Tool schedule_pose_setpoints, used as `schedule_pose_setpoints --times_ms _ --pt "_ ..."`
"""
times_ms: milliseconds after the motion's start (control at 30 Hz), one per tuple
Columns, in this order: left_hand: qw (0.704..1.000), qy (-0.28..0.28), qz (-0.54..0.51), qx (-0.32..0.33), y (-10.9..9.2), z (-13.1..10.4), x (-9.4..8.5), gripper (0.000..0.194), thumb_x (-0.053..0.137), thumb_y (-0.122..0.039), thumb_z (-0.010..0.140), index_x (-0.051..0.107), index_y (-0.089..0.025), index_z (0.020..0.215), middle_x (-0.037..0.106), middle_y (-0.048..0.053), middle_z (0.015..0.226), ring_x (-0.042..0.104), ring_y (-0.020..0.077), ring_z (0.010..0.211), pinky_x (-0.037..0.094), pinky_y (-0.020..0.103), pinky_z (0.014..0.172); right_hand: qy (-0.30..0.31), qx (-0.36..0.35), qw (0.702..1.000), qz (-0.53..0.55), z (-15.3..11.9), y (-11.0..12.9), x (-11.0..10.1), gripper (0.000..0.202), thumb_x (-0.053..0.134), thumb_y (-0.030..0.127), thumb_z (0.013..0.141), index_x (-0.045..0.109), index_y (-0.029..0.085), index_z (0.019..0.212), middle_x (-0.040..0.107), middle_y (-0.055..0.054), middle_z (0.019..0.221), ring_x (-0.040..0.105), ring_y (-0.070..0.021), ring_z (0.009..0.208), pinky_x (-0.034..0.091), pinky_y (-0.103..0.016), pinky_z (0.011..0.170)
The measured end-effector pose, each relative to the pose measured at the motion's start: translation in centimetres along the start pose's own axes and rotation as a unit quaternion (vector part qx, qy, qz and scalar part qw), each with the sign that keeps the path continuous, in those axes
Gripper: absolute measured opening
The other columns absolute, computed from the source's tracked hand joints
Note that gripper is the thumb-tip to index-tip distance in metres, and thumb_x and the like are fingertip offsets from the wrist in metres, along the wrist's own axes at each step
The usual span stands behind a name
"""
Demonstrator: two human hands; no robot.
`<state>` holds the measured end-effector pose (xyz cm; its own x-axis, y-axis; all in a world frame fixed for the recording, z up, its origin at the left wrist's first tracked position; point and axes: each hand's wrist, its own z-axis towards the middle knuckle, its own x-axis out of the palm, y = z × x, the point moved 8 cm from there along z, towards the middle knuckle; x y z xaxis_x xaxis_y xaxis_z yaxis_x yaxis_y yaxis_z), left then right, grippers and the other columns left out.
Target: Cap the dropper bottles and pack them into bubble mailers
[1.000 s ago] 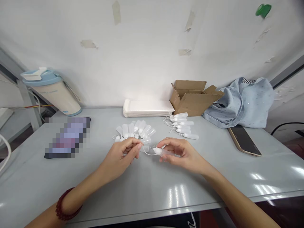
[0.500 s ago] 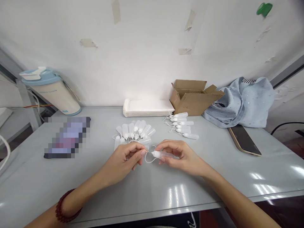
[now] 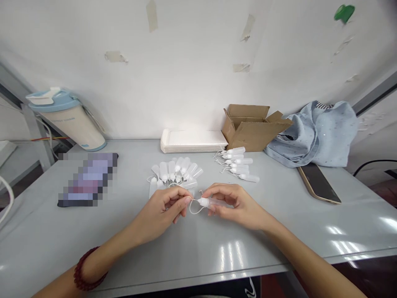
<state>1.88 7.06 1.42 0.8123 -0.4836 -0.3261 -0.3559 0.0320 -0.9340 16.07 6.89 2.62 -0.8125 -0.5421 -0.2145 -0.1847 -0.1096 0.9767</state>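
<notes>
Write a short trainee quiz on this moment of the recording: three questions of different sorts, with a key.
1. Which hand has its fingers around the small capped bottle?
2. True or false: the cardboard box has its flaps open.
3. Fill in: the dark red bracelet is worn on the person's ____ forearm.

Key: 1. The right hand. 2. True. 3. Left.
</notes>
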Motion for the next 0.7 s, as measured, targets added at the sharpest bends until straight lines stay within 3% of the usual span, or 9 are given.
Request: schedule_pose_setpoints --times_ms 700 --pt "0.997 -0.016 0.068 0.029 -0.22 -0.09 0.20 0.026 0.045 -0.036 0.089 0.057 -0.019 0.074 0.055 -0.003 0.065 0.049 0.0099 0.053 0.040 0.020 0.050 0.001 0.014 1.000 -0.024 0.13 -0.39 0.17 0.019 0.060 0.019 0.079 0.066 0.019 0.097 0.063 -0.001 0.083 0.055 -0.0114 0.067 0.044 -0.025 0.062"
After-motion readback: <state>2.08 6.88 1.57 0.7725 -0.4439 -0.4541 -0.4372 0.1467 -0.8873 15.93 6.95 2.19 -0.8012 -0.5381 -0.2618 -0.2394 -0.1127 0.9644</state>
